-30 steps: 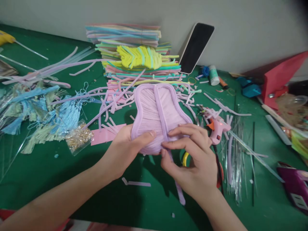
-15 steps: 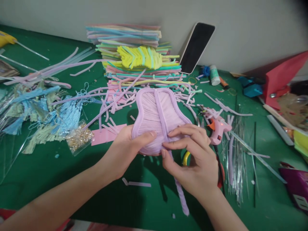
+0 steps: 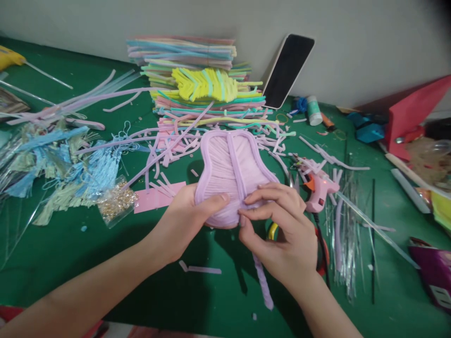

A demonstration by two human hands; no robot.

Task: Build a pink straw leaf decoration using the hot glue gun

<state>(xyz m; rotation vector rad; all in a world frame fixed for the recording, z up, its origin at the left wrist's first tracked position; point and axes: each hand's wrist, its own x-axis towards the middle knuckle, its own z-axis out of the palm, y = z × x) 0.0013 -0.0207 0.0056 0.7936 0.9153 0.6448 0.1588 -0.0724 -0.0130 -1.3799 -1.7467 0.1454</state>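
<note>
Light purple, wavy-edged piece of fuzzy stems [image 3: 220, 173]: held up over the green table [image 3: 141, 291], between both hands.
Left hand [image 3: 186, 218]: grips the lower left side, thumb on top.
Right hand [image 3: 287, 230]: pinches the bottom edge, by the end of the raised purple middle strip [image 3: 235, 164].
Thin, twisted purple tail [image 3: 263, 281]: hangs under the right hand; its top is hidden.
Just changed: the piece sinks a little toward the table's near edge. Both hands keep their places, so the work seems to stay at the strip's bottom.
Table's far edge: pastel fuzzy stem bundles [image 3: 183, 51].
Table's left edge: blue thread tassels [image 3: 105, 162] nearby.
Table's right side: pink plastic glue gun [image 3: 320, 195].
Plain grey wall [image 3: 70, 23]: a flat, black-screened phone [image 3: 291, 70] leans there.
</note>
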